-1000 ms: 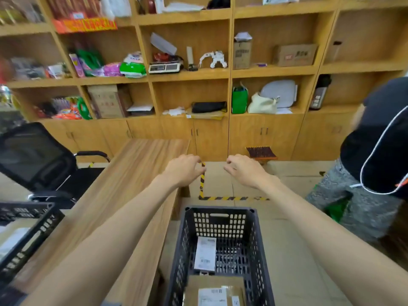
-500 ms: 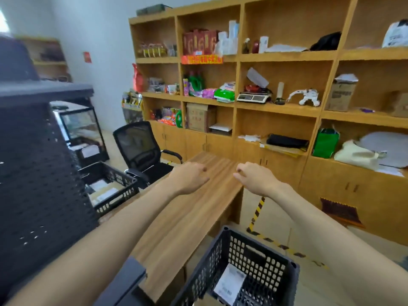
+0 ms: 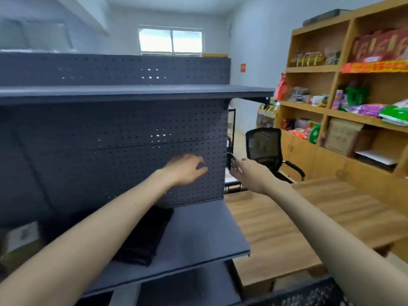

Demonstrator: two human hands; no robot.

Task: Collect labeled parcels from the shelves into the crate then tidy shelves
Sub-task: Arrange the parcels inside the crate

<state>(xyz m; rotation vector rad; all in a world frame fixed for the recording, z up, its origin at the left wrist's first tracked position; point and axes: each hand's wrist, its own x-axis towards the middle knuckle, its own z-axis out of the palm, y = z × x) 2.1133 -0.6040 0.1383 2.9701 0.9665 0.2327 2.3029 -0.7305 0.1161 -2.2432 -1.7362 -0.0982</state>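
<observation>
Head view: a labelled parcel (image 3: 21, 237), blurred at the frame's left edge, sits on the dark metal shelf unit (image 3: 198, 230), on the same shelf board as a folded black item (image 3: 145, 237) that lies nearer the unit's right end. The label shows only as a pale patch, so whether it is a shipping label cannot be read with certainty. A sliver of the black crate (image 3: 309, 292) shows at the bottom edge, below and to the right of the shelf unit.

Both arms reach forward. The left hand (image 3: 186, 168) hovers in front of the unit's perforated back panel (image 3: 121, 155), fingers loosely curled and holding nothing. The right hand (image 3: 251, 173), also relaxed and empty, hangs just past the unit's right edge.

To the right of the shelf unit stand a wooden table (image 3: 298, 217), a black office chair (image 3: 265, 146) and wooden shelving (image 3: 331, 111) stocked with goods.

The step in hand appears to be the search for the next parcel. Done well, it means swinging left along the shelf board, gripping the parcel with both hands from its sides, and carrying it low to the crate without dragging the black item along.
</observation>
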